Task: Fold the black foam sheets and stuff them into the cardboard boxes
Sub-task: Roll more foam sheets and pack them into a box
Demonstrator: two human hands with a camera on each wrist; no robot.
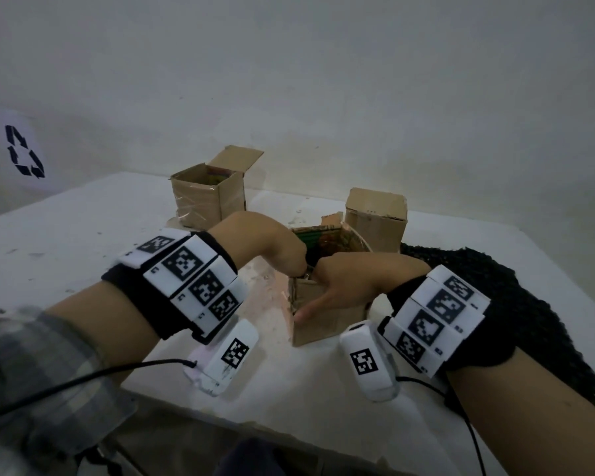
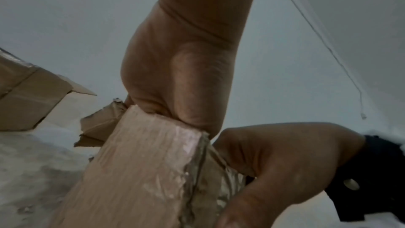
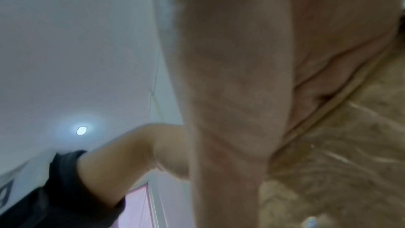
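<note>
Recycling symbol (image 1: pixel 24 151) on wall – left hand (image 1: pixel 265 242) reaches into near box (image 1: pixel 323 321), fingers hidden; right hand (image 1: pixel 354 283) grips its rim, near worktop (image 1: pixel 66 235) edge.

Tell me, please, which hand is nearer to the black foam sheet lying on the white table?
Right. The right hand grips the near cardboard box beside the black foam sheet; the left hand is farther away across the box.

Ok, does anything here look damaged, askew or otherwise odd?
Yes. The near box between both hands has a ragged, torn flap at its far side, and its walls look crumpled under wrinkled tape. A black foam sheet hangs off the table edge at right.
</note>
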